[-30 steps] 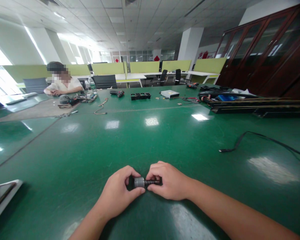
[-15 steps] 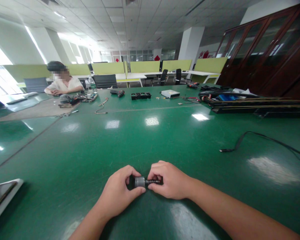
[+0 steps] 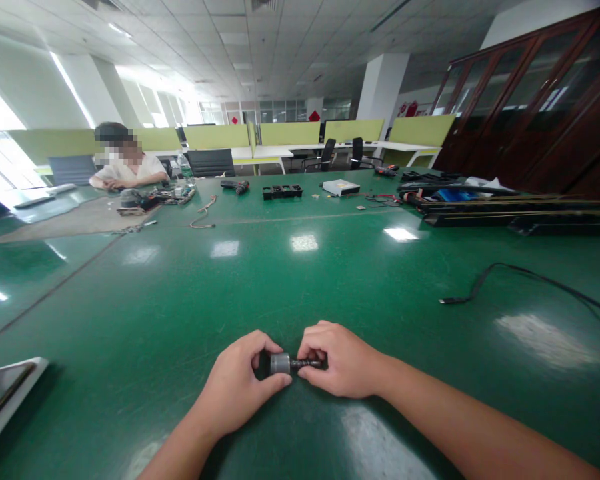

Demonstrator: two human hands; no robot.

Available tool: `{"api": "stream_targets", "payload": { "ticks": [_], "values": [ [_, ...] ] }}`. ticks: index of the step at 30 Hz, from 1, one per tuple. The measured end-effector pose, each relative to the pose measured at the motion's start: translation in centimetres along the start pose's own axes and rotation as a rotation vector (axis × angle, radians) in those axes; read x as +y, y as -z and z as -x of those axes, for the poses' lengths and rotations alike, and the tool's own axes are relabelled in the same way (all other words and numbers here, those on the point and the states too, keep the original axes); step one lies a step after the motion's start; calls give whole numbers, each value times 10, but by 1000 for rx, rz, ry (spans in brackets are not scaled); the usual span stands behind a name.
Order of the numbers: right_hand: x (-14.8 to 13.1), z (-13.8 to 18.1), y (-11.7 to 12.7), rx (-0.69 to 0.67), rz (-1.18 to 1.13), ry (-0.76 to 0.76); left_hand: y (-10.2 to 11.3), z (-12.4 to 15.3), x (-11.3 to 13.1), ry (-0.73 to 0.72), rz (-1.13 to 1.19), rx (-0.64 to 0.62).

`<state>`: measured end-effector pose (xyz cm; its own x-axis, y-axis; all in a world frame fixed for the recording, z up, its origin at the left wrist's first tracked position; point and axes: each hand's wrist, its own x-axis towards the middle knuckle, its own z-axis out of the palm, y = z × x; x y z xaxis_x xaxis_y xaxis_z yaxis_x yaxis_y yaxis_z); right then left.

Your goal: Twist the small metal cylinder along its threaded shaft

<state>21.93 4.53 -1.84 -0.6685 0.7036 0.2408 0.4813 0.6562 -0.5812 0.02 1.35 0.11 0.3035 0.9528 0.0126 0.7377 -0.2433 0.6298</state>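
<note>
Small grey metal cylinder with a dark threaded shaft [image 3: 287, 364] runs left-to-right between the hands, low at the glossy green counter [image 3: 330, 280]. The left hand [image 3: 240, 387] is closed around the grey end, and the right hand [image 3: 340, 363] pinches the shaft.

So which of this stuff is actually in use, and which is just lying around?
In use: left hand, right hand, grey cylinder, dark rod.
Lying about: black cable, drill, black tray, white box.
</note>
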Motion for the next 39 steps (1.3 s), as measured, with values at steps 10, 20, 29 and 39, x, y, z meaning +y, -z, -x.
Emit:
{"api": "stream_targets", "payload": {
  "ticks": [10,20,29,39],
  "values": [
    [0,0,3,1,5,-15,1,1,1,8,5,-6],
    [1,0,5,-5,17,-8,2,1,1,13,6,-3],
    [4,2,6,0,24,14,1,1,0,5,13,8],
    [7,1,7,-28,4,2,1,1,-2,-17,15,2]
  ]
}}
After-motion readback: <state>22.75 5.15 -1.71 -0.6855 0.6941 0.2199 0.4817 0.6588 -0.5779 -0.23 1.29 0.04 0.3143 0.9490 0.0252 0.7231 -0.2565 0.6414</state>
